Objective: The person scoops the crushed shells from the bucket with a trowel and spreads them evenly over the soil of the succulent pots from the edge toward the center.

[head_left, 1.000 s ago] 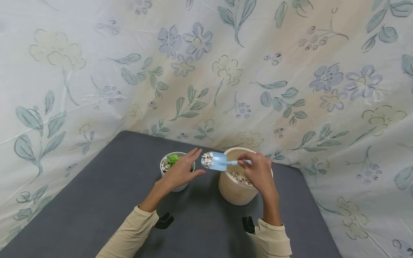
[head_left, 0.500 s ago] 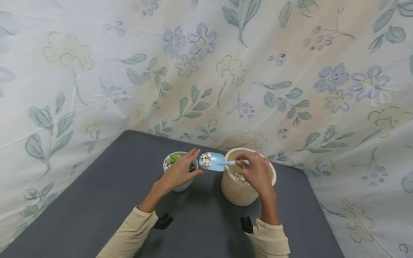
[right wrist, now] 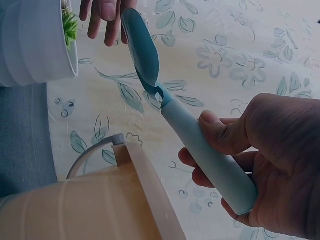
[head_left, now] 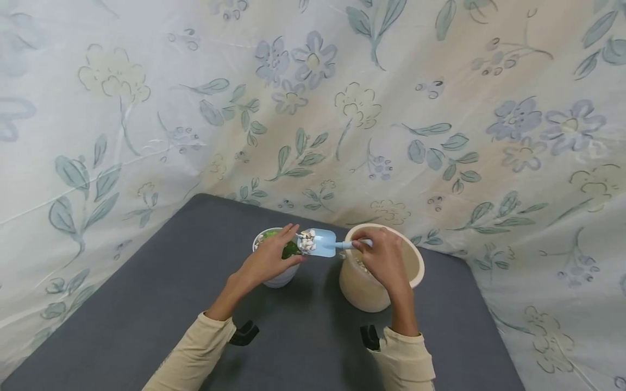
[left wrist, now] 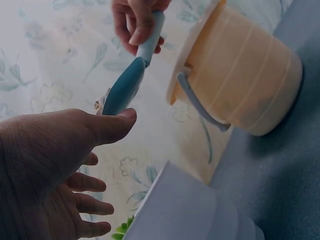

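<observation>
My right hand grips the handle of a light blue toy shovel, fingers and thumb around it in the right wrist view. White pebbles lie at the front of its scoop, which is level and points left. My left hand is held over a white pot, its fingers extended and thumb apart, close to the scoop's tip. A green succulent stands in that pot, partly hidden by the left hand in the head view. Below my right hand is a beige bucket with pebbles inside.
The pot and bucket stand side by side on a dark grey table, a gap between them. A grey handle hangs on the bucket's side. Floral cloth rises behind the table and along both sides.
The shovel with its pebbles has moved left, away from the bucket and towards the white pot. My left hand has shifted slightly left over the pot, covering more of the plant.
</observation>
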{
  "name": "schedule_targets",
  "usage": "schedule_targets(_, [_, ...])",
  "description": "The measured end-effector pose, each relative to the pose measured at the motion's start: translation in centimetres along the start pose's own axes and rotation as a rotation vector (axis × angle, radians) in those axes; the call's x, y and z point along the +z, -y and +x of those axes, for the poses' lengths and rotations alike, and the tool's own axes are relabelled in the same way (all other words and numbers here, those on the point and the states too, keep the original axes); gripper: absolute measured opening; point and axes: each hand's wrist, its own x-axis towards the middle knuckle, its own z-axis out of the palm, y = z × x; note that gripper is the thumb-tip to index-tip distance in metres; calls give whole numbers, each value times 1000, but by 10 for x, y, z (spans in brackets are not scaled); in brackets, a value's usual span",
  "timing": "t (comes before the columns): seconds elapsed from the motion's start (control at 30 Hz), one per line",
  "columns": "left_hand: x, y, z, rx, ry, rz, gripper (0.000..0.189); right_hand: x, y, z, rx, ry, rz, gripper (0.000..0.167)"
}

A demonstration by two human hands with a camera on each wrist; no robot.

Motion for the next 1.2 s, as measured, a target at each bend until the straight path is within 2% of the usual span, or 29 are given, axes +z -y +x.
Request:
schedule_targets(0.27, [-4, 4, -2, 5, -8, -3, 83, 3, 4, 4, 5, 14, 30, 8])
schedule_targets(0.7, [-9, 12, -12, -36, -8, 14, 83, 12, 9, 9, 0, 44, 37, 7])
schedule_targets(1.2, [-13, 26, -26, -30, -42, 15, 81, 27, 16, 10, -9, 63, 68, 6])
